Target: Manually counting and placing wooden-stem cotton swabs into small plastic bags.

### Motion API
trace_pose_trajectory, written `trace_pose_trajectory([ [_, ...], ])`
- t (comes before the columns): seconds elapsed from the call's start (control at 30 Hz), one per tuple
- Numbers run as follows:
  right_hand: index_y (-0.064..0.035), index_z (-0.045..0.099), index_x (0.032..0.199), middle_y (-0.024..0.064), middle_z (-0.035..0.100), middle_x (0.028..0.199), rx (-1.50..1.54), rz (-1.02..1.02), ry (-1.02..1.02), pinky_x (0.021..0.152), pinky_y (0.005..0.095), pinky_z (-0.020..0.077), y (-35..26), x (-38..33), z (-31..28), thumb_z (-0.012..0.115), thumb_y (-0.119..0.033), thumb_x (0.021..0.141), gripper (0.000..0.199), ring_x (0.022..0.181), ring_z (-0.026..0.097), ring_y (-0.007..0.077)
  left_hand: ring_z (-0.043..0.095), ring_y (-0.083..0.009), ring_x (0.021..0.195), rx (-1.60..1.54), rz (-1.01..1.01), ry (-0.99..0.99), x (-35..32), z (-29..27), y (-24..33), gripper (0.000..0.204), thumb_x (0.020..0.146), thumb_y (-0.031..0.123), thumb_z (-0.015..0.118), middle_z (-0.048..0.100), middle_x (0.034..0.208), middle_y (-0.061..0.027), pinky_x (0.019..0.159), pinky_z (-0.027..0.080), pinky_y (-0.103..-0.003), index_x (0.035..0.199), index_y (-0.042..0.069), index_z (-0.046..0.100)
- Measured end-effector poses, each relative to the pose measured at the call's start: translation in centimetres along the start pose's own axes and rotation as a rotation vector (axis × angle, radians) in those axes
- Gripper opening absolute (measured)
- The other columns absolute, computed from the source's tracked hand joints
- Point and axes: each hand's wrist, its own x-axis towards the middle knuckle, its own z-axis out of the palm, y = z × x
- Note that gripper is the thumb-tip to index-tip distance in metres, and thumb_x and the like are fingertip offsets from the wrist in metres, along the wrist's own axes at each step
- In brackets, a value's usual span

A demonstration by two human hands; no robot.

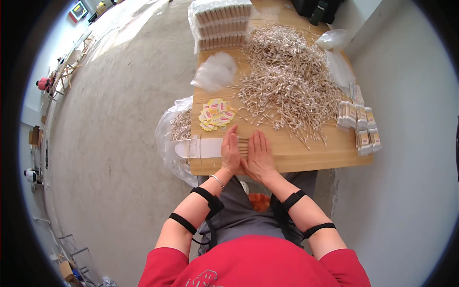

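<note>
A flat row of cotton swabs [243,145] lies side by side on the table between my two hands, the sticks pointing across from one palm to the other. My left hand [230,150] stands on edge at the row's left end, fingers stretched out and thumb side up. At its right end my right hand [259,154] lies with straight fingers close together. Both hands touch the row, and neither is wrapped round it. Left of my left hand is a white flat strip [209,148] with a clear sleeve-like end reaching past the table's left edge.
A big heap of loose cotton swabs [289,79] covers the wooden table [296,160]. Yellow-and-white cards [215,115], clear plastic bags [216,71] and stacked swab bundles [224,26] lie on the left. Small filled packs [364,126] sit at the right edge; a swab-filled bag [179,126] is beside the table.
</note>
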Motion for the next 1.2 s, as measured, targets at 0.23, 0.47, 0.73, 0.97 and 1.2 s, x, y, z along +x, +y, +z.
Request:
trace_pose_trajectory([
  [0.23,0.0086,0.023,0.140,0.0238,0.022,0.148,-0.063,-0.024,0.010,0.115,0.0453,0.0131,0.1,0.3,-0.2,0.054,-0.047,0.084,0.085,0.141,0.016,0.0353,0.038,-0.0218,0.128,-0.020,-0.048,-0.029,0.0,0.1,0.2,0.055,0.102,0.039,0.031,0.045,0.134,-0.0158,0.111,0.027,-0.033,0.132,-0.007,0.042],
  [0.47,0.0073,0.025,0.140,0.0237,0.023,0.147,-0.067,-0.087,0.020,0.114,0.0446,0.0143,0.4,0.2,-0.2,0.054,-0.048,0.084,0.084,0.140,0.018,0.0352,0.039,-0.0218,0.128,-0.140,-0.065,-0.030,0.1,-0.4,-0.1,0.054,0.102,0.038,0.032,0.045,0.134,-0.0154,0.110,0.028,-0.033,0.131,-0.007,0.043],
  [0.73,0.0066,0.021,0.142,0.0237,0.020,0.149,-0.033,-0.090,-0.047,0.115,0.0438,0.0119,0.3,0.3,-0.4,0.057,-0.050,0.081,0.090,0.141,0.015,0.0347,0.042,-0.0313,0.123,0.387,0.196,-0.182,-1.4,-2.7,1.6,0.044,0.096,0.029,0.048,0.048,0.129,-0.0171,0.105,0.031,-0.038,0.129,0.000,0.049],
  [0.97,0.0071,0.018,0.143,0.0234,0.016,0.151,-0.013,-0.093,-0.092,0.116,0.0436,0.0093,0.3,0.3,-0.9,0.060,-0.048,0.075,0.097,0.143,0.011,0.0342,0.040,-0.0287,0.105,1.089,0.368,-0.484,-5.0,-4.6,4.4,0.050,0.086,0.030,0.061,0.046,0.112,-0.0110,0.093,0.029,-0.042,0.130,0.011,0.052],
  [1.2,0.0074,0.019,0.142,0.0234,0.016,0.151,-0.054,-0.108,-0.059,0.116,0.0438,0.0091,0.4,0.2,-0.5,0.059,-0.050,0.076,0.096,0.143,0.012,0.0342,0.042,-0.0281,0.101,1.104,0.406,-0.528,-5.0,-5.0,3.8,0.055,0.086,0.036,0.059,0.049,0.106,-0.0102,0.092,0.028,-0.041,0.134,0.010,0.048],
])
